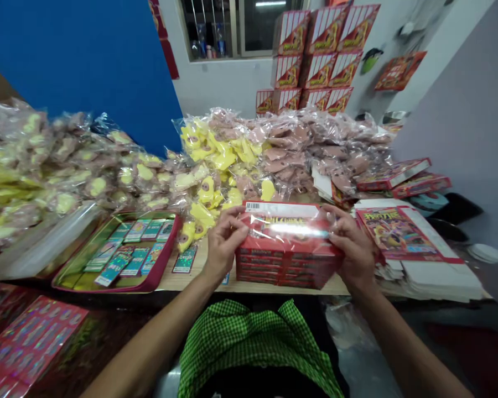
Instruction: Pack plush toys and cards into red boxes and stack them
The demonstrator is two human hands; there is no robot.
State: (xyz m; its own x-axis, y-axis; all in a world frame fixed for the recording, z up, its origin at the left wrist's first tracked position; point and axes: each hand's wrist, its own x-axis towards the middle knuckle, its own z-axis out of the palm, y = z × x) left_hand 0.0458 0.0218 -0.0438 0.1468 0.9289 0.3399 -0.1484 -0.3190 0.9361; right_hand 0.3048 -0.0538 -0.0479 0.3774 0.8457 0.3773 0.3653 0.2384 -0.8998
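Note:
A shiny stack of flat red boxes, seemingly wrapped in clear film, is at the table's front edge in the head view. My left hand closes on its left end, thumb across the upper corner. On the opposite end, my right hand grips it with fingers curled over the top corner. A white strip with a barcode runs along the far edge of the stack. The undersides of both hands are hidden. Left of my left hand, a small teal card packet lies on the table.
A red-rimmed tray holds several teal card packets. Bagged yellow and brown items are heaped along the back. Flattened printed cartons lie at right, and boxes are stacked behind the heap.

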